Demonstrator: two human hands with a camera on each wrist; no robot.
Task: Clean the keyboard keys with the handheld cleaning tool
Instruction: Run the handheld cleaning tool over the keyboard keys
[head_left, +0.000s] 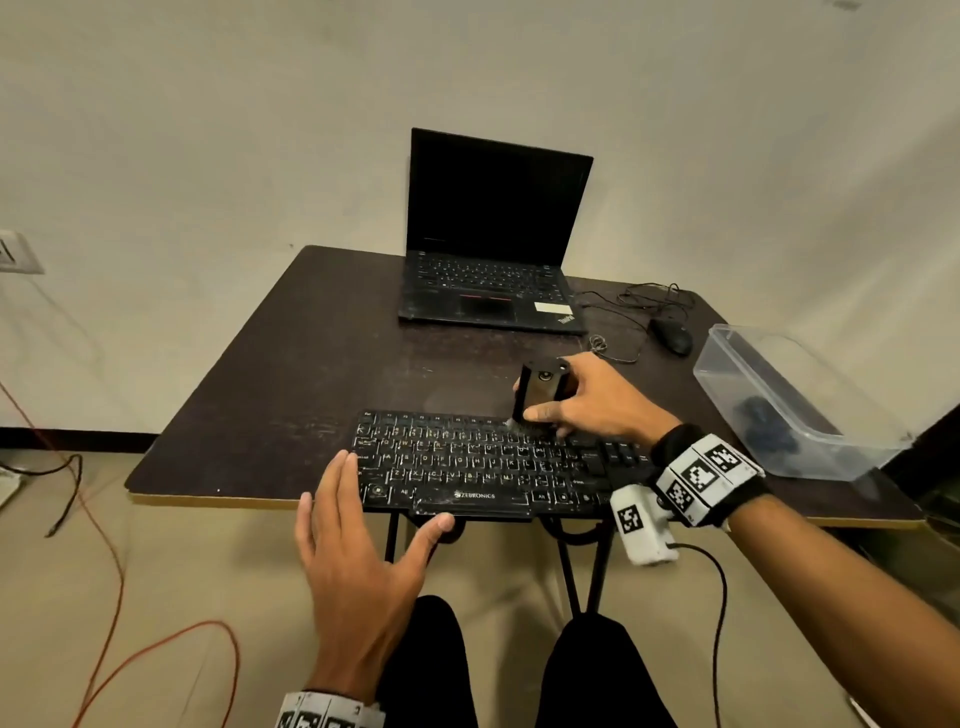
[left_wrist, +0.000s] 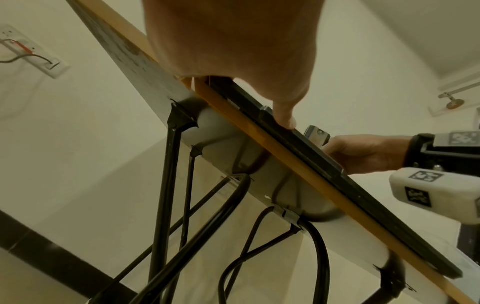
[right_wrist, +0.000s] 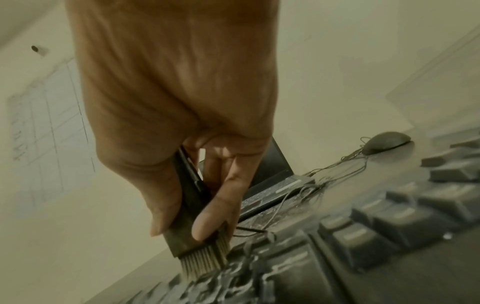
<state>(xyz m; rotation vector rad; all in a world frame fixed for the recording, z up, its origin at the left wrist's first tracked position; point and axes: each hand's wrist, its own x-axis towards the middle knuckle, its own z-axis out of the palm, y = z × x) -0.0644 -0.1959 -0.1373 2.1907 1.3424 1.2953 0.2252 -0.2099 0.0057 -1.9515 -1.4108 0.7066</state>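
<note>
A dusty black keyboard (head_left: 467, 462) lies along the front edge of the dark table (head_left: 291, 374). My right hand (head_left: 587, 400) grips a black cleaning brush (head_left: 540, 389) upright, its pale bristles (right_wrist: 205, 263) touching the top key rows right of centre. My left hand (head_left: 358, 540) lies flat and spread at the keyboard's front left corner. Its straight fingers touch the left end, and its thumb (left_wrist: 285, 117) presses on the front edge of the keyboard (left_wrist: 311, 156).
An open black laptop (head_left: 493, 244) stands at the back of the table. A black mouse (head_left: 672, 335) with a tangled cord lies to its right. A clear plastic tub (head_left: 800, 405) sits at the right edge. Cables run over the floor at the left.
</note>
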